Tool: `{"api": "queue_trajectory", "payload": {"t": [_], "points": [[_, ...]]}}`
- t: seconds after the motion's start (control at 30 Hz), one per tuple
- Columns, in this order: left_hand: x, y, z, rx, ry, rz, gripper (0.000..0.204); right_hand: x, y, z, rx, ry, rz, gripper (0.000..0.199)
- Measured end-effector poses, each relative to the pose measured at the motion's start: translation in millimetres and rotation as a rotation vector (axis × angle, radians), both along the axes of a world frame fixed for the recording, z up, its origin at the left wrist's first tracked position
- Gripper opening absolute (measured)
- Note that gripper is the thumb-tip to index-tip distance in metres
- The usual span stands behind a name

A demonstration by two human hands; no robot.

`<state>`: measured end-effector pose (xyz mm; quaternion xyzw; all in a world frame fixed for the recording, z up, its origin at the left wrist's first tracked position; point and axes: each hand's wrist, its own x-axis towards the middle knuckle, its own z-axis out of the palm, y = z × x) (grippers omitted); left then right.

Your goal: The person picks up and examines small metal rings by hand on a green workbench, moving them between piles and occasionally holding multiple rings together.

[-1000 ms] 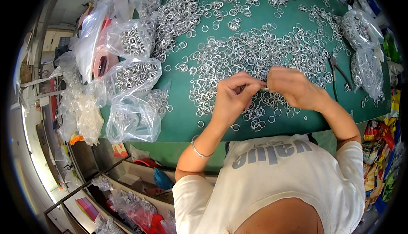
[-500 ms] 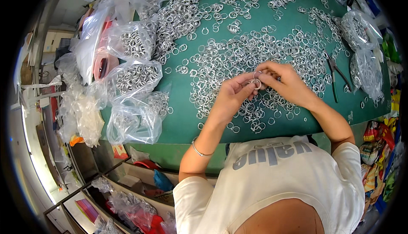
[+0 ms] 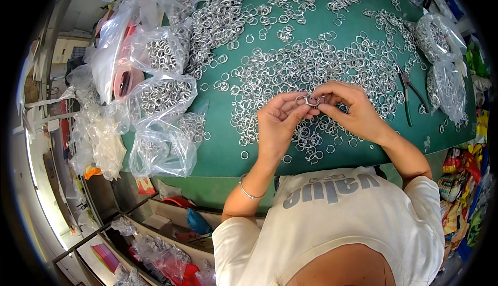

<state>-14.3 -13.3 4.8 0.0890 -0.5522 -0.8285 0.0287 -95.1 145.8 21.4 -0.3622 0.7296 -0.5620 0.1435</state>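
Note:
Over the near part of a large spread of silvery metal rings [image 3: 275, 76], my two hands meet fingertip to fingertip. Between thumb and fingers my left hand [image 3: 280, 119] pinches a metal ring [image 3: 302, 100]. My right hand [image 3: 348, 105] is closed at the fingertips on another metal ring [image 3: 320, 100], which touches or nearly touches the first. Whether the two are linked is too small to tell. The loose rings lie on a green tabletop [image 3: 223, 151], beneath and around both hands.
Clear plastic bags of rings [image 3: 166, 96] line the left side, and more bags [image 3: 447, 86] sit at the right. Pliers with dark green handles [image 3: 409, 91] lie right of my right hand. A denser ring pile [image 3: 220, 18] is at the far left. Open drawers [image 3: 155, 218] stand below the table edge.
My left hand has shifted slightly left and turned, and my fingertips sit a little lower. A ring now shows at each hand's fingertips, where one stood upright between them before.

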Motion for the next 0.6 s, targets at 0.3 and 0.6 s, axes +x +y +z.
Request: {"api": "queue_trajectory", "payload": {"t": [0.3,0.6], "points": [[4,6,8,-0.078,0.03,0.088,0.023,5,1,-2,-0.035,-0.06,-0.057,0.011],[4,11,-2,-0.244,0.095,0.05,0.023,10,-1,-2,-0.266,-0.613,-0.011,0.011]]}}
